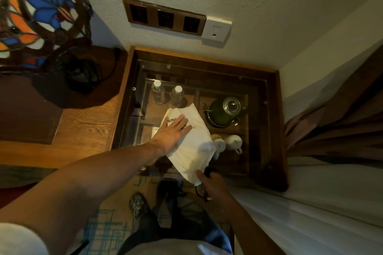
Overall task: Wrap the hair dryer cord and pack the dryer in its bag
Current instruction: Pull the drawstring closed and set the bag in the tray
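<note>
A white cloth bag (192, 147) with dark print lies on the glass top of a wooden table (267, 122), bulging as if something is inside. My left hand (171, 133) rests flat on its far end, fingers spread. My right hand (211, 182) grips the bag's near end, where a black cord or drawstring (202, 192) loops out below the fingers. The hair dryer itself is not visible.
Under the glass sit two water bottles (167, 94), a green kettle (224, 113) and white cups (233, 141). A stained-glass lamp (41, 10) stands on the left desk. Wall sockets (164, 17) are above; a bed (321, 192) and curtain (342, 120) are to the right.
</note>
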